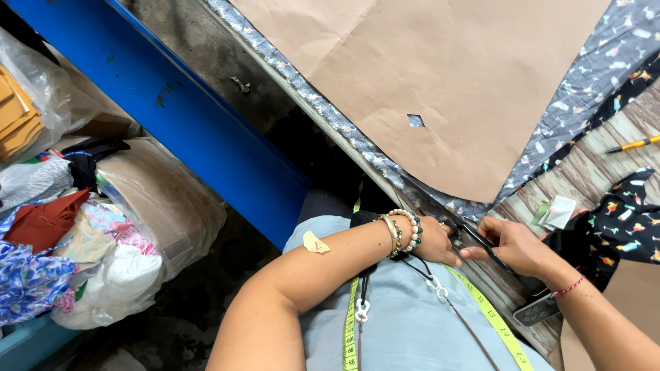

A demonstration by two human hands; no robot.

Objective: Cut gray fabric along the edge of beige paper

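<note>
Low centre, the right hand (pixel 517 244) grips black scissors (pixel 481 244); the left hand (pixel 436 240), apparently closed, steadies printed fabric (pixel 385 161) under brown paper pattern (pixel 440 75) at the counter (pixel 591 168) edge.

A single view, from a camera worn on the person's head, looks steeply down over the chest and both forearms. It sits close to the left hand (pixel 434 240) and right hand (pixel 515 244), which meet low in the picture at the near edge of the counter (pixel 591 165). Beyond that edge, the view reaches the floor (pixel 206 62) and a blue beam (pixel 172 103).
</note>
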